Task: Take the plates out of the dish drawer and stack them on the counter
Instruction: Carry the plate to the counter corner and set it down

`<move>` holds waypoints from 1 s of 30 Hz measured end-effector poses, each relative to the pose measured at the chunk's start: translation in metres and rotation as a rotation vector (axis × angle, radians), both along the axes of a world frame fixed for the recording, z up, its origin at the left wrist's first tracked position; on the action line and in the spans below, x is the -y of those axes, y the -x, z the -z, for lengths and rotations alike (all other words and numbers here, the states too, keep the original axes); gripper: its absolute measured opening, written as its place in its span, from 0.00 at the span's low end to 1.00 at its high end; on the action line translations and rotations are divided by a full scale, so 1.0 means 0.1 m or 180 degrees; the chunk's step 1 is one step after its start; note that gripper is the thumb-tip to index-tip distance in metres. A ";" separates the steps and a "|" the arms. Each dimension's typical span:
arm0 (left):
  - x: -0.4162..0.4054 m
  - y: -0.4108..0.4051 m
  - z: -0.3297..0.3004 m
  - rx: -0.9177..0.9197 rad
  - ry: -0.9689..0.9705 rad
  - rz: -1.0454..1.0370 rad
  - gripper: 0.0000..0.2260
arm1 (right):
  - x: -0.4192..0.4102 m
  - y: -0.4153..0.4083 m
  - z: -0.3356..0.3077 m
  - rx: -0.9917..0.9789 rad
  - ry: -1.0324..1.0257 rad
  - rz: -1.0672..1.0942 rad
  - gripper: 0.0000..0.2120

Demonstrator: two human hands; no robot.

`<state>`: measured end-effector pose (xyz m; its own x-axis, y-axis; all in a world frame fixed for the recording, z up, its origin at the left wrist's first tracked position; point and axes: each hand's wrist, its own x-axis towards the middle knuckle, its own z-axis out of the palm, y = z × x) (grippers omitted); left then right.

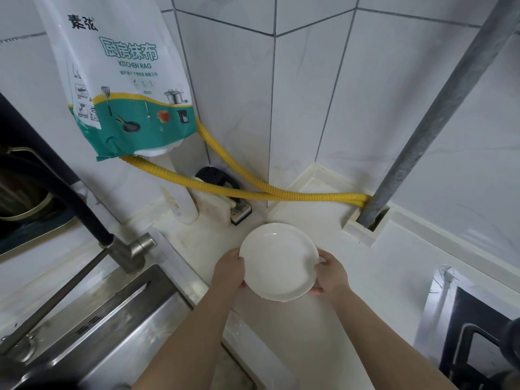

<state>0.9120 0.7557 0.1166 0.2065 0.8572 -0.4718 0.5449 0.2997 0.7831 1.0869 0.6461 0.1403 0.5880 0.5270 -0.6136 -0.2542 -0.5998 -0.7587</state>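
Head view is showing a white plate (278,261) at lower centre, gripped at its rim by the left hand (229,270) and right hand (330,274) above the counter (394,266). No stack is showing there yet, so most plates probably remain; the drawer is lying out of view.
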 end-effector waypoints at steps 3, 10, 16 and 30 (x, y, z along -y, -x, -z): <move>0.03 0.03 0.01 -0.0090 -0.0118 0.0066 0.16 | 0.02 0.03 0.03 0.0044 0.0012 -0.0031 0.22; 0.15 0.13 -0.05 -0.0310 -0.0064 0.0328 0.06 | 0.14 0.15 -0.09 0.0942 0.0352 -0.0932 0.24; 0.48 0.25 -0.13 -0.0635 -0.0343 0.0601 0.12 | 0.56 0.36 -0.32 0.1560 0.0585 -0.1601 0.17; 1.92 0.99 -0.66 -0.2244 -0.1249 0.1265 0.20 | 1.37 0.97 -0.67 0.2954 0.0284 -0.3309 0.24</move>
